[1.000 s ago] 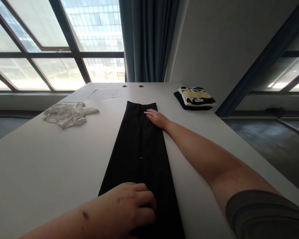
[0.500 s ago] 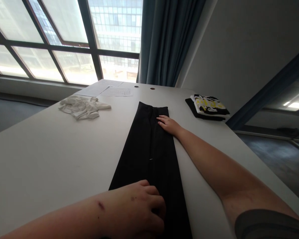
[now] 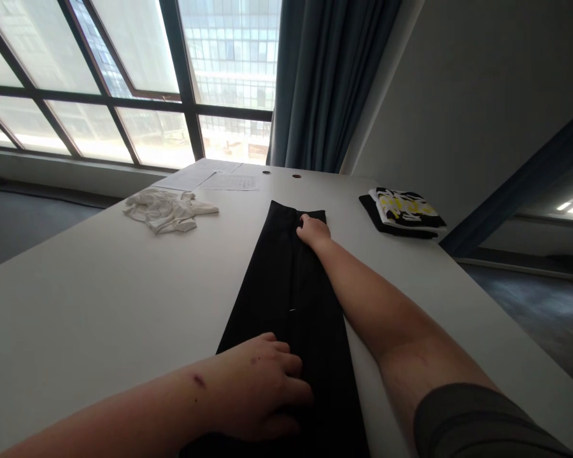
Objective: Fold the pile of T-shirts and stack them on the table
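A long black garment (image 3: 267, 286) lies flat on the white table, running away from me, with a seam or slit down its middle and a small white stitch on it. Its exact kind I cannot tell. Near its far edge, the curled fingers of my right hand (image 3: 314, 230) pinch the cloth beside the middle line. My left hand (image 3: 267, 388) rests over the near part of the garment, palm down, fingers bent and somewhat apart. The cloth beneath that palm is hidden.
On the white table (image 3: 124, 305), a crumpled white cloth (image 3: 167, 210) lies at the left and paper sheets (image 3: 229, 182) at the back. Folded clothes (image 3: 403, 210), black, white and yellow, are stacked at the right. A blue curtain (image 3: 329, 83) hangs behind the table.
My right hand has moved from lying flat on the garment to its far edge, fingers now curled on the cloth. My left hand has loosened and shifted slightly left.
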{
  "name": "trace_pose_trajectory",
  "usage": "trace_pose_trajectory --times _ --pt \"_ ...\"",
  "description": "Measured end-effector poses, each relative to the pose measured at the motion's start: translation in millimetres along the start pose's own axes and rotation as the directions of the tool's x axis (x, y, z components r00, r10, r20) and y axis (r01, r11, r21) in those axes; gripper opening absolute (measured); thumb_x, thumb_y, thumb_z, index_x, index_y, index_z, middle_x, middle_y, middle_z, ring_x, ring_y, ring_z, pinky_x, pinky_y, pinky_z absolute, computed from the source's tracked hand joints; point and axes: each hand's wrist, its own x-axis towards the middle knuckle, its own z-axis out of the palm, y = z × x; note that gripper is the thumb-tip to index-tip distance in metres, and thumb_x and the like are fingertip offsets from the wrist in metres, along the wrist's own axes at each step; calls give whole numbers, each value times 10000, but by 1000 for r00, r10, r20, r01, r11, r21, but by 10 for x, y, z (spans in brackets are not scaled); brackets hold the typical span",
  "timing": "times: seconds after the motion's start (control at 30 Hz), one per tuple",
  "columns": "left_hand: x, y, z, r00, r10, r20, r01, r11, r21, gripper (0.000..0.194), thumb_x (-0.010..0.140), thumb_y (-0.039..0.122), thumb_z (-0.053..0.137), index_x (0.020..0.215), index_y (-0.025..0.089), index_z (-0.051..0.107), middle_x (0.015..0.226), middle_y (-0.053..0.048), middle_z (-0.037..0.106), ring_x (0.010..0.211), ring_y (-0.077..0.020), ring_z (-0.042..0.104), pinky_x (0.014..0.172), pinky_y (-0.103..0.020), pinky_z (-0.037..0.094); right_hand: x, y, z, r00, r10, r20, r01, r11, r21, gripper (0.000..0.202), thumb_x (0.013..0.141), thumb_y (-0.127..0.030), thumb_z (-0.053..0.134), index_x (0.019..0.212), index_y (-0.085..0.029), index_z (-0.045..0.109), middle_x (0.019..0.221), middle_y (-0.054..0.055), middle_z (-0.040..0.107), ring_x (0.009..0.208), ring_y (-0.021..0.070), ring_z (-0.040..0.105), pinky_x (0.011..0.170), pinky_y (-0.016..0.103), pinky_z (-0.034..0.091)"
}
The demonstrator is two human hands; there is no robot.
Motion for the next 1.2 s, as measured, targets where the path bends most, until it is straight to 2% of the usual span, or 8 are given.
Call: trace_pose_trajectory --times 0.17,0.3,0.53,0.63,0.73,0.9,1.1,1.2 --pt "27 2 55 998 61 3 -61 998 9 74 978 319 707 977 248 686 939 8 687 864 -194 632 770 -387 446 69 81 28 998 -16 -59 18 999 28 407 911 -219 573 1293 -210 712 1204 128 779 1152 325 704 965 413 547" --pt "46 23 92 997 70 -38 -68 996 52 94 1002 299 661 955 223 631 970 -15 665 868 -200 607 775 -375 433 62 114 46 989 -33 -143 44 996 74 416 947 -207 518 1322 -190 699 1186 128 777 1123 313 707 985 415 543" --pt "-3 27 -138 1000 22 9 -22 1000 -6 18 922 193 651 924 192 633 1103 -53 684 939 -206 634 913 -370 464 -31 122 59 992 -126 -16 126 991 -36 422 1022 -397 503 1271 -196 778 1384 189 648 1282 403 606 1082 541 508" --pt "-6 16 -151 1000 14 8 -14 997 -74 134 905 312 742 914 204 665 1137 -33 706 1001 -222 656 948 -384 481 -60 165 66 989 -144 21 143 989 21 449 1046 -392 464 1325 -199 758 1437 175 614 1298 375 619 1134 494 487" --pt "0 8 -38 999 0 -46 -4 996 -89 338 932 490 745 1138 223 712 1344 -67 685 1192 -280 647 1058 -443 479 -91 200 97 987 -156 43 155 987 38 475 1051 -421 481 1399 -199 716 1528 165 555 1344 359 603 1194 449 438" --pt "-6 -34 214 999 15 -37 -17 999 -43 661 1018 542 606 1585 222 488 1704 -150 390 1578 -384 332 1273 -644 248 -112 193 134 983 -166 71 164 986 44 541 1069 -462 464 1519 -203 612 1648 165 456 1504 391 436 1271 606 277" --pt "-6 -22 199 998 62 9 -60 988 -143 839 922 632 704 1601 190 484 1730 -183 309 1609 -423 239 1275 -708 145 -193 323 102 957 -287 -38 289 952 96 525 1066 -403 502 1531 -178 594 1671 146 442 1610 387 224 1271 652 221" --pt "-7 33 170 994 105 33 -99 982 -164 873 874 607 765 1601 208 490 1718 -155 353 1606 -424 248 1274 -723 109 -403 433 70 940 -332 -79 339 936 96 519 1035 -397 552 1498 -173 626 1635 154 488 1592 391 273 1270 645 235"
